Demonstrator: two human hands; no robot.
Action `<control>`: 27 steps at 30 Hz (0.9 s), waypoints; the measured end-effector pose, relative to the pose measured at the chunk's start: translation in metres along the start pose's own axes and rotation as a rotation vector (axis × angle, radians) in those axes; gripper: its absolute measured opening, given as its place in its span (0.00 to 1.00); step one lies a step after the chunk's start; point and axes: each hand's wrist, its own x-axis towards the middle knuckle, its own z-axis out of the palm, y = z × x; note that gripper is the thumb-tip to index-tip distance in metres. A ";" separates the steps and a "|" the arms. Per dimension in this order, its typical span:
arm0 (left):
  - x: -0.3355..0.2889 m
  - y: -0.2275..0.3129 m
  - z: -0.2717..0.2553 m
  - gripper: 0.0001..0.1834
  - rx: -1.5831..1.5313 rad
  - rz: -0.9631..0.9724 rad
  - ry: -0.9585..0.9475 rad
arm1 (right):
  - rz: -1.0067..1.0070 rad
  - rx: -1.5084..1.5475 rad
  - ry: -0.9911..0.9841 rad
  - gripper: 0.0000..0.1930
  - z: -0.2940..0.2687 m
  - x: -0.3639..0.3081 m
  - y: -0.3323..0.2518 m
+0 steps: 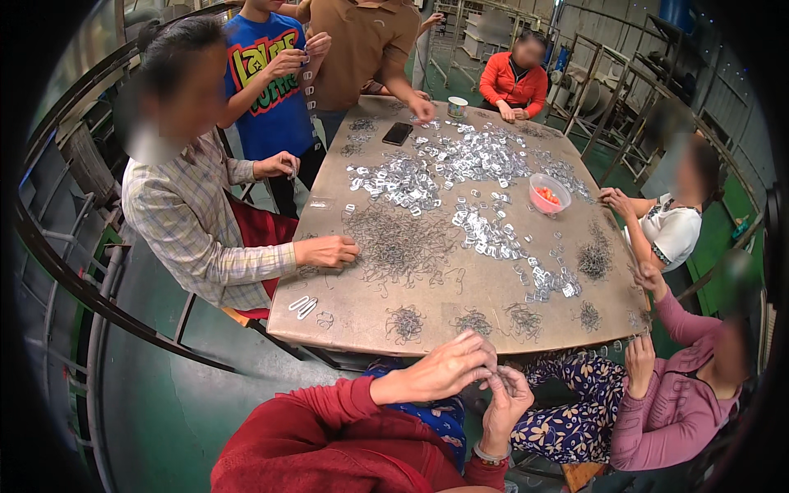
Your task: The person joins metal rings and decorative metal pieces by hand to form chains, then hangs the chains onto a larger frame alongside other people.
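Observation:
Just off the table's near edge, my left hand [452, 367] and my right hand [505, 404] meet fingertip to fingertip. Both are closed in a pinch. Whatever small thing lies between the fingers is hidden or too small to name. Closest to them on the tabletop are small heaps of thin bent wire pieces: a left heap [404, 324], a middle heap [472, 322] and a right heap [523, 322]. Farther in spreads a large loose pile of wire pieces [399, 246]. Beyond it lie many flat silver buckle-like pieces [481, 156].
A brown table [370, 308] carries a clear bowl with orange pieces [549, 195], a black phone [398, 133] and a cup [457, 108]. White looped pieces [303, 306] lie near its left corner. Several people surround it; one in pink [678, 394] sits close on my right.

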 end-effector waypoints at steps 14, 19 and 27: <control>0.002 -0.026 0.008 0.06 -0.167 -0.012 0.086 | -0.207 -0.389 -0.273 0.04 -0.005 0.066 -0.029; -0.001 -0.027 0.006 0.04 -0.200 -0.071 0.118 | -0.433 -0.993 -0.308 0.10 0.006 0.224 0.046; -0.009 -0.026 0.017 0.05 -0.276 -0.108 0.151 | -0.648 -1.463 -0.517 0.17 -0.046 0.267 0.167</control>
